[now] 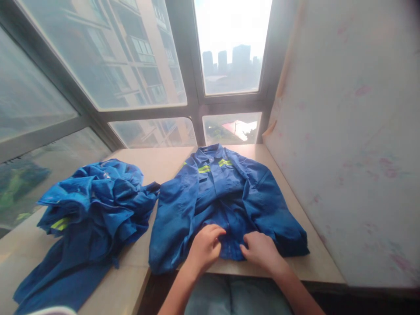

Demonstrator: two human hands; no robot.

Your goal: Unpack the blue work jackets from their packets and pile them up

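Note:
A blue work jacket with yellow-green reflective stripes lies spread out, front up, its collar toward the window. Both sleeves fan out to the sides, and the lower front is creased. Over the lower left part of the jacket is my left hand, fingers bent inward and thumb apart from them. My right hand is opposite, at the lower right front, its fingers loosely curved toward the left hand. A gap shows between the hands, with jacket cloth beneath. No cloth is visibly pinched in either hand; the undersides of the fingers are hidden.
A crumpled heap of blue clothing with a yellow-green stripe lies to the left on the pale ledge. Window frames stand behind, and a patterned wall rises at the right. The ledge's front edge is close to me.

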